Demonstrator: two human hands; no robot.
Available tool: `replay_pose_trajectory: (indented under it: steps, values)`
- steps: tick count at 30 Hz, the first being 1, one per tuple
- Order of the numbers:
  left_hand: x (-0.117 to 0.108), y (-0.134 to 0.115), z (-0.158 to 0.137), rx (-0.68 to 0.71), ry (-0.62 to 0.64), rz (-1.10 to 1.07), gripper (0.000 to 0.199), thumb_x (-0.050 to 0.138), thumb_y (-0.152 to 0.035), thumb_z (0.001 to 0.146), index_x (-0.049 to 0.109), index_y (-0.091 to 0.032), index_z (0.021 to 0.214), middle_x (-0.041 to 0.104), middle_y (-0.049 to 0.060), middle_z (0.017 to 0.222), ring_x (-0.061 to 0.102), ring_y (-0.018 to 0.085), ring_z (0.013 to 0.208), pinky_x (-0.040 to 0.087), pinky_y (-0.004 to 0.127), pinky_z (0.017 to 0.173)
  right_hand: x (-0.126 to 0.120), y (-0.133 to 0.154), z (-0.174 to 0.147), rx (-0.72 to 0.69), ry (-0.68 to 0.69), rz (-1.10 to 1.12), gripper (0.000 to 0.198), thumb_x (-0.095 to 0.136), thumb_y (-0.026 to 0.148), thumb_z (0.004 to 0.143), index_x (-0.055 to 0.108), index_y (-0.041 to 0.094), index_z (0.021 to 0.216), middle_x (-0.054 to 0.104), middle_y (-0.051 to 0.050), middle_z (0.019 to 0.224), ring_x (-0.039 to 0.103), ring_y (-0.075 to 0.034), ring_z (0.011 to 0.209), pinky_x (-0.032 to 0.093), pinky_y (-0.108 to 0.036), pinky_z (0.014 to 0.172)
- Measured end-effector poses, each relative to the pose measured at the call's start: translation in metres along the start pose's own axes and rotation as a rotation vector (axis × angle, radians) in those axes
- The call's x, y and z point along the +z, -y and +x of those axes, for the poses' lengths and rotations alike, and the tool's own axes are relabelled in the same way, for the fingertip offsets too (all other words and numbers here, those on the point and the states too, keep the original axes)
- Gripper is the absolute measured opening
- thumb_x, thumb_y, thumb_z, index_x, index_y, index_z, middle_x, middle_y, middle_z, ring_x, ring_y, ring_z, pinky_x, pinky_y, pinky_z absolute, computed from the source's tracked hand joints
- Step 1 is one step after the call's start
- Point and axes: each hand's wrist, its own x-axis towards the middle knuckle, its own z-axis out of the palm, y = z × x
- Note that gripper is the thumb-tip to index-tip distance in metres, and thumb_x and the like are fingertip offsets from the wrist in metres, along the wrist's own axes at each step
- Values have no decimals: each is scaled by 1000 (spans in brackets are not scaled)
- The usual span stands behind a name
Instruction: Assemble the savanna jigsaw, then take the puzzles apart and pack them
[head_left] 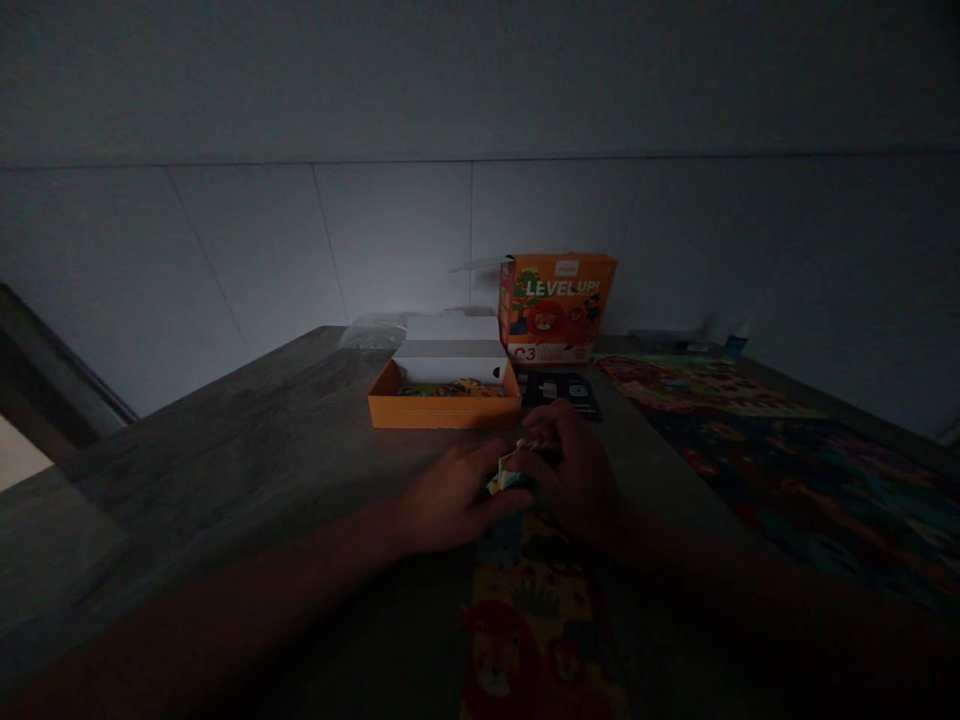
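Observation:
My left hand (454,497) and my right hand (577,470) meet above the table, fingers bent in and closed around a small light-edged puzzle piece (501,478). The piece is tilted, and part of it is hidden by the fingers. A partly joined puzzle (499,655) with a red lion lies just below my hands, close to me. Beyond them stands an open orange box (444,413) with loose puzzle pieces (469,387) inside. Dim light leaves the fingertips hard to make out.
Behind, an orange "LEVEL UP!" box (559,310) stands upright by the wall. A dark card (577,392) lies before it. Colourful puzzle panels (795,470) cover the right side. Clear plastic wrapping (371,330) lies at the back left. The grey table (247,440) ends at the left.

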Motion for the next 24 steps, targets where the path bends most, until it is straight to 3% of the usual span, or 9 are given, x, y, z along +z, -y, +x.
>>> replay_pose_trajectory:
  steps: [3,7,11,13,16,20,24]
  values:
    - [4,1,4,-14,-53,34,13,55,-29,90,56,-18,95,66,6,94,62,20,87,51,32,77,2,2,-1,-33,29,8,18,59,24,82,47,24,96,52,-1,84,53,-18,72,46,-32,64]
    - [-7,8,6,-76,-194,145,5,54,-19,82,56,-17,86,65,6,87,63,21,83,52,34,74,3,6,-3,-150,27,8,12,46,21,91,45,22,103,52,-5,93,53,-20,82,47,-36,73]
    - [-25,23,3,-202,-309,259,25,57,-20,77,57,-15,102,68,11,97,65,26,89,53,40,78,0,7,-2,-186,49,-84,11,45,18,93,47,20,104,53,-9,99,52,-23,95,46,-40,81]
    - [-29,28,1,-261,-285,289,38,57,-23,78,51,-14,115,68,13,103,66,28,91,53,42,79,-3,7,-2,-208,115,-82,9,43,17,93,50,20,98,54,-8,96,53,-22,93,46,-40,82]
    - [-27,32,1,-255,-135,280,47,57,-22,80,42,-14,125,66,15,111,67,29,97,53,42,80,-6,7,-2,-251,344,-51,12,45,21,93,56,18,98,56,-9,95,55,-21,91,47,-38,80]
    - [-21,30,2,-177,-18,260,39,53,-23,86,42,-16,123,66,14,111,66,27,98,53,39,79,-8,10,-2,-294,681,-84,26,52,34,92,62,17,110,57,-11,108,54,-24,99,48,-40,84]
    - [-23,27,1,-121,-17,247,34,50,-16,85,45,-15,118,67,12,101,67,24,89,53,36,75,-6,12,-2,-259,752,-174,28,52,38,93,63,14,102,56,-12,109,53,-24,98,48,-41,85]
